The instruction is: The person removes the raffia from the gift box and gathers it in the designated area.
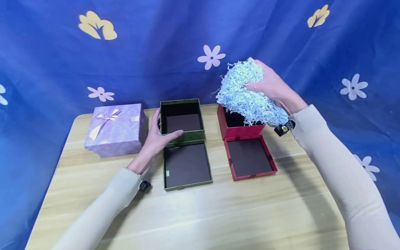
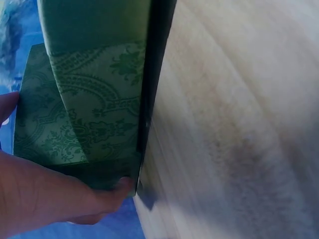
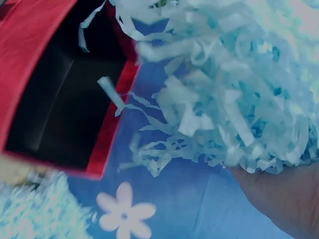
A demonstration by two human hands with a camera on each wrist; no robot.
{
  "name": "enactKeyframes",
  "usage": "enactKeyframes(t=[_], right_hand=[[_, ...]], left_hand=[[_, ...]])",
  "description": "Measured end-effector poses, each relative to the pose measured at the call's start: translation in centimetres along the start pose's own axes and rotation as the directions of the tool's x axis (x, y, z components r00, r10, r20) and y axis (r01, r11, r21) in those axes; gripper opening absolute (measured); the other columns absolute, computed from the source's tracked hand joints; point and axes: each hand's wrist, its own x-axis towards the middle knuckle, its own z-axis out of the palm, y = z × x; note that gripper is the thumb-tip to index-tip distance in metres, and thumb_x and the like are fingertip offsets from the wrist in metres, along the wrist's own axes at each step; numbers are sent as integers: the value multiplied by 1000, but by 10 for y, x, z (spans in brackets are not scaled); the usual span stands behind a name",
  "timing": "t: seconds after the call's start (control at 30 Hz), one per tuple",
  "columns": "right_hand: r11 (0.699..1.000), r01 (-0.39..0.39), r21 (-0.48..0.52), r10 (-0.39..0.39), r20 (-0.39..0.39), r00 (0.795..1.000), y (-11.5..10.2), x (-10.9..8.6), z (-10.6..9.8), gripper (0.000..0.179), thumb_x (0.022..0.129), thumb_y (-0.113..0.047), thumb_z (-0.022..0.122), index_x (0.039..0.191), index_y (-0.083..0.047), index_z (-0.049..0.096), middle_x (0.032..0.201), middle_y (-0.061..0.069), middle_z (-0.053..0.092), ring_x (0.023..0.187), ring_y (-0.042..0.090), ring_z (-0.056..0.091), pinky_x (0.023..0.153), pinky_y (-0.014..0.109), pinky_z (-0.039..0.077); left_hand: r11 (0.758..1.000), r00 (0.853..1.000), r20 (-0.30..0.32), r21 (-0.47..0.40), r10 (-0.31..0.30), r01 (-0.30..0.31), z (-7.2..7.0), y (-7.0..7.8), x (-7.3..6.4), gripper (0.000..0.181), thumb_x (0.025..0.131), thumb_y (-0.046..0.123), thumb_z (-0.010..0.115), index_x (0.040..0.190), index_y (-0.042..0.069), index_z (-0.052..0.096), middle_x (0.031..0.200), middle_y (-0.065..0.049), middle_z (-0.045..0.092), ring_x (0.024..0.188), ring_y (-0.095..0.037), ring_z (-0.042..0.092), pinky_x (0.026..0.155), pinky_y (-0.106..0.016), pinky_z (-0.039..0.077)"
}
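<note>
Pale sleeves [image 1: 347, 173] loom largest, one up each side of the view, and out past the right cuff comes the big sight: a fluffy clump of light-blue shredded paper [image 1: 239, 81], held off the desk [image 1: 203, 215]! That's the right hand [image 1: 275, 85] on it, thumb pressed into the near side, fingers mostly lost behind the strands, a firm grip by the look of it. And look at the line: the clump slants from upper left down towards the wrist, its lower end hanging above the red box [image 1: 242, 132] and hiding part of the opening. That's the relation everything turns on, I'd judge: box below, clump above, right hand clearly the nearer. The right wrist view agrees, loose strands dangling across the dark mouth.

Over to the left hand [image 1: 151, 140], spread wide at the near left corner of the green box [image 1: 193, 135], thumb along the front wall, fingers against the side, touching it and well apart from the paper. Both boxes face mouth up, with the red lid [image 1: 250, 158] and the green lid [image 1: 187, 166] lying inside up just in front of their own boxes. Further left sits a purple gift box [image 1: 115, 133] with a bow [image 1: 107, 116], closed, beside the left hand.
</note>
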Motion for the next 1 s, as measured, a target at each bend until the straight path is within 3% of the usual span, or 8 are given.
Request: enactKeyframes(t=[0.1, 0.2, 0.3, 0.43, 0.6, 0.77, 0.9, 1.0], right_hand=[[1000, -20, 4, 21, -26, 999, 8, -7, -6, 99, 103, -12, 73, 177, -17, 8, 182, 2, 7, 149, 30, 40, 125, 44, 33], [999, -35, -1, 35, -35, 999, 15, -10, -13, 99, 104, -14, 73, 177, -17, 6, 182, 3, 5, 158, 27, 28, 126, 46, 30], [1000, -22, 19, 23, -40, 999, 27, -15, -22, 94, 104, -12, 72, 177, -18, 13, 180, 7, 20, 156, 21, 28, 120, 36, 37], [1000, -16, 22, 17, -55, 998, 50, -27, -40, 87, 106, -11, 70, 176, -20, 20, 169, 14, 39, 142, 26, 44, 104, 31, 47], [993, -102, -61, 97, -86, 992, 83, -48, -67, 92, 109, -22, 68, 178, -20, 7, 179, 16, 18, 158, 35, 25, 123, 52, 31], [987, -143, -70, 135, -106, 985, 121, -66, -80, 92, 110, -23, 67, 177, -12, 4, 178, 22, 14, 158, 41, 22, 124, 55, 29], [978, -199, -59, 188, -146, 971, 147, -78, -86, 96, 111, -29, 66, 175, -10, -3, 180, 23, -1, 162, 47, 3, 127, 66, 14], [980, -196, -44, 184, -189, 965, 164, -83, -85, 89, 110, -25, 66, 175, -7, 9, 176, 26, 17, 157, 42, 23, 124, 50, 29]], left_hand=[[1000, 1000, -3, 8, -4, 4, -8, -2, -1, 127, 90, 29, 94, 176, 40, 1, 182, 3, -3, 165, -25, -2, 129, -62, 8], [1000, 999, -28, 17, -20, 20, -17, -4, -4, 126, 91, 30, 93, 175, 41, 1, 182, 0, -2, 165, -26, -1, 128, -63, 10], [999, 998, -51, 15, -33, 33, -24, -5, -7, 124, 92, 30, 92, 175, 41, 1, 182, -3, -1, 165, -28, 1, 128, -63, 11], [1000, 998, -54, 0, -24, 24, -30, -4, -7, 123, 92, 28, 91, 176, 39, 2, 181, -4, -1, 165, -27, 0, 129, -60, 9], [1000, 999, -37, 12, -21, 21, -31, -3, -5, 124, 92, 28, 91, 176, 38, 0, 182, -2, -3, 165, -27, -2, 129, -60, 7], [999, 999, -24, 12, -32, 33, -28, -2, -4, 125, 92, 27, 91, 176, 38, -1, 182, -1, -4, 165, -26, -3, 129, -60, 8], [999, 999, -19, 27, -42, 43, -25, 2, -2, 125, 91, 30, 92, 176, 40, 0, 182, -2, -2, 165, -26, 0, 129, -61, 10], [998, 999, -21, 34, -45, 46, -23, 4, -1, 125, 91, 31, 92, 175, 41, 0, 182, -2, -1, 165, -26, 1, 129, -62, 12]])
